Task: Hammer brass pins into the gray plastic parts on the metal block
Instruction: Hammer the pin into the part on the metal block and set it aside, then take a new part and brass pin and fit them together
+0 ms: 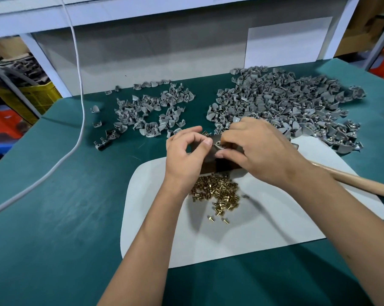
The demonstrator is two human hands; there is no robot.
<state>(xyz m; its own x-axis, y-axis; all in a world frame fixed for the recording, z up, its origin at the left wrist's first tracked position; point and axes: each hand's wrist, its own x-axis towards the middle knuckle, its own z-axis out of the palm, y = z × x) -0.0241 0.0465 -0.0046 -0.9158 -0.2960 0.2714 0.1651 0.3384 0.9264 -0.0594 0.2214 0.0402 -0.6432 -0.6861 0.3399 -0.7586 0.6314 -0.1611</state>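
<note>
White cable [80,107] runs down left side of green table [54,206]. Smaller heap of gray parts [147,113] behind left hand. Left hand [184,155], fingers loosely curled, thumb tip touching metal block [211,160] edge; whether it grips anything, cannot tell. Brass pins [217,195] piled on white mat [242,235], just before block. Gray plastic part [218,145] sits on block top. Right hand [259,151] covers block's right half, fingertips pinching part. Big gray pile [292,100] behind. Wooden handle [363,184] at far right, partly hidden by right forearm.
</note>
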